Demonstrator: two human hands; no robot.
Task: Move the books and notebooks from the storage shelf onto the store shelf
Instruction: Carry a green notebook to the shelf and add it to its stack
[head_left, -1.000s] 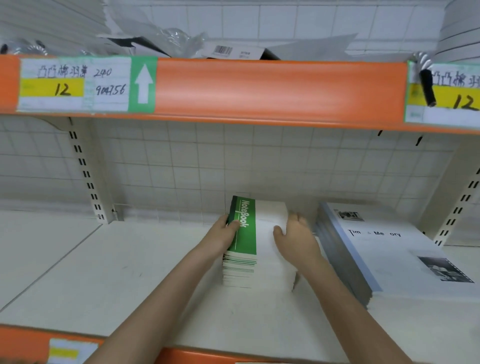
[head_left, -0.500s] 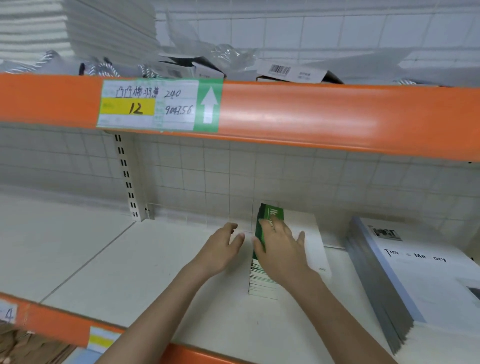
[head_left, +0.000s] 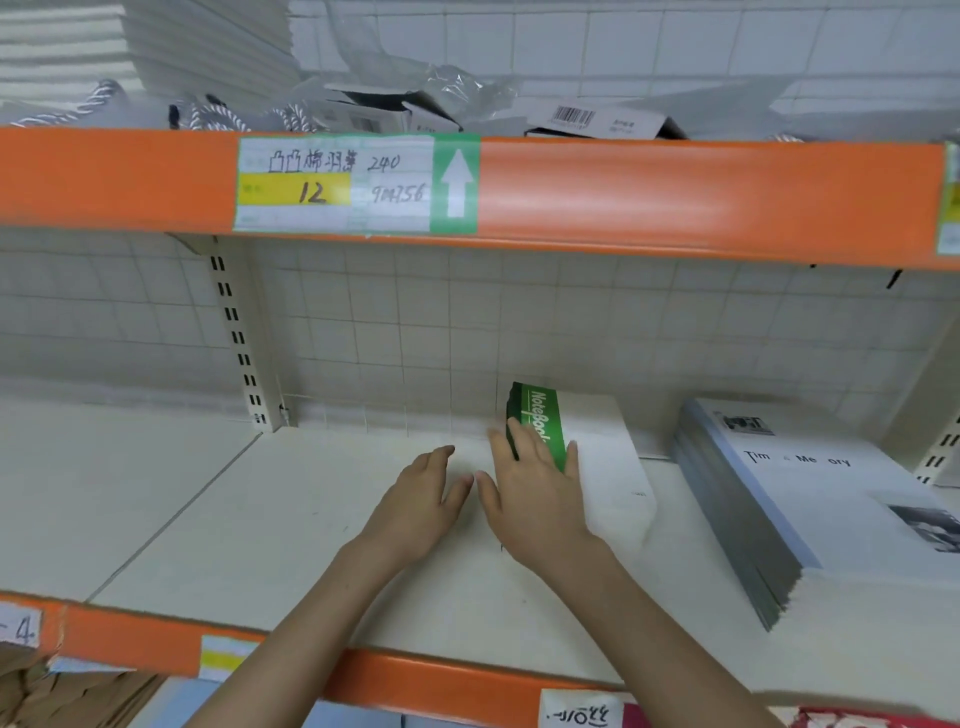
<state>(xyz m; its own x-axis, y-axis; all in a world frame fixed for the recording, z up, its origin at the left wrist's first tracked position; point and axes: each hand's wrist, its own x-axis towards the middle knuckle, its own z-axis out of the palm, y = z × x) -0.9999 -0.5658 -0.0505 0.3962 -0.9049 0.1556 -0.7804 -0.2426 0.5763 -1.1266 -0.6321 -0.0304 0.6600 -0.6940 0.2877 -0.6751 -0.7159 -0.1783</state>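
1. Resting flat, the right hand (head_left: 535, 499) lies palm-down on the near left part of the notebook stack (head_left: 597, 457), its fingers (head_left: 519, 441) straight and slightly apart, the tips over the green spine band printed "NoteBook"; nothing is gripped
2. The left hand (head_left: 415, 501) sits just beside it on the left, low over the bare shelf board (head_left: 291, 519), fingers straight and loosely together, thumb tip nearly meeting the right thumb; whether the palm touches the board I cannot tell
3. The notebook stack lies flat toward the rear of the shelf, its far edge close to the tiled back wall (head_left: 389, 332), its left edge under the right hand
4. To its right, across a narrow gap, a taller pile of grey-covered books (head_left: 810, 499) lies flat, angled, its near corner reaching toward the front lip
5. Leftward the board runs wide and open to the slotted upright (head_left: 239, 338) and past a seam beyond it
6. The orange front lip (head_left: 441, 675) bounds the near edge, both forearms crossing over it
7. Overhead, the upper shelf's orange rail (head_left: 675, 197) with its price label (head_left: 353, 182) caps the bay, leaving tall room above both stacks
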